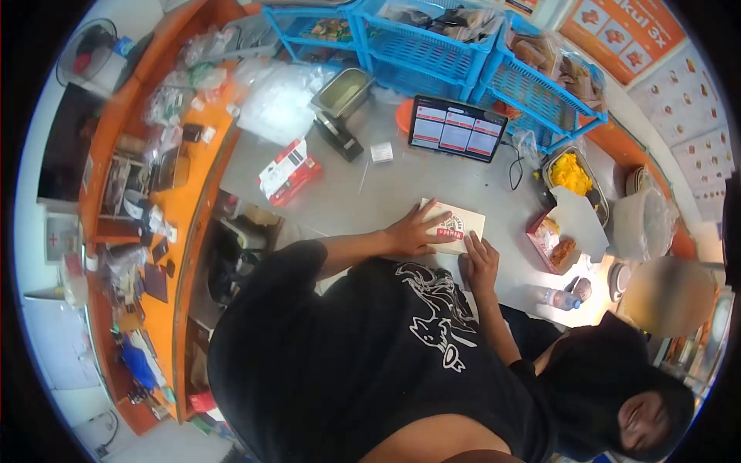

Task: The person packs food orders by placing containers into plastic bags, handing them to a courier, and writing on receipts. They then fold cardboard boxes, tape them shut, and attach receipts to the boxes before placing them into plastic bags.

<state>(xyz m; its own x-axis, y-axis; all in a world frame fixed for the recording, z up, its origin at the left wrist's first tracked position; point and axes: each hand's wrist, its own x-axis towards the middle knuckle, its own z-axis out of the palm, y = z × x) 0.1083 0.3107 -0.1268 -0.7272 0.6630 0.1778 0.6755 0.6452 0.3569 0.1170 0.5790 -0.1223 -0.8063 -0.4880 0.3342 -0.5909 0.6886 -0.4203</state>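
Observation:
A small cream cardboard food box (466, 218) with a red and black print lies closed on the metal worktop in front of me. My left hand (414, 234) rests on its left side, fingers spread across the top. The fingertips of my right hand (482, 264) touch the box's near right edge, with the fingers stretched out. Further right stands an open red and white box (549, 244) with fried food inside and its lid raised. The underside of the closed box is hidden.
A tablet (457, 129) stands behind the box, beside blue baskets (428, 58). A red and white packet (289, 173), a black device (337, 137) and a steel tray (342, 92) lie to the left. At right are a tray of yellow food (571, 174), a bottle (554, 297) and another person (610, 390).

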